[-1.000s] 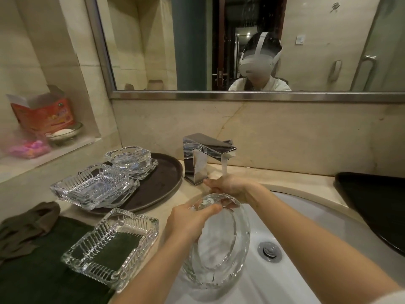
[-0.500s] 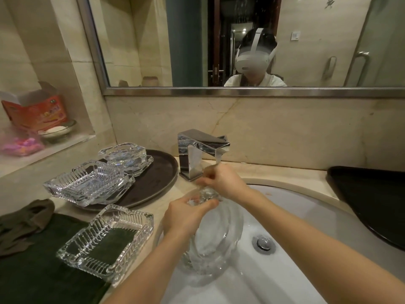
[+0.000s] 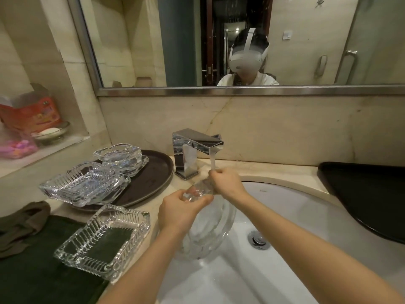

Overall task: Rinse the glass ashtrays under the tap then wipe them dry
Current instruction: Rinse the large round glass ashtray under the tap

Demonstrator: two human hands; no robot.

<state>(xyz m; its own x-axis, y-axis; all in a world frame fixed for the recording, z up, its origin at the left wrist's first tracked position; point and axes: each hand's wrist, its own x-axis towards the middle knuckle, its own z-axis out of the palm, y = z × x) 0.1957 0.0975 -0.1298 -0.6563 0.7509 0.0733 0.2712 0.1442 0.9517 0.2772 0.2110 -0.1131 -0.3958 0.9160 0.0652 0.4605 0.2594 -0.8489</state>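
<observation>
Water (image 3: 212,161) now running — ashtray (image 3: 208,229) over basin (image 3: 306,216).

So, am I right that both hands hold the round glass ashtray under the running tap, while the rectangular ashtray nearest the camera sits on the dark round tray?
Not quite. The head view shows the left hand and right hand holding the round glass ashtray under the running tap, but the nearest rectangular ashtray sits on the dark green towel, not on the dark round tray.

Left hand (image 3: 178,212) and right hand (image 3: 225,182) both grip, fingers curled.
</observation>
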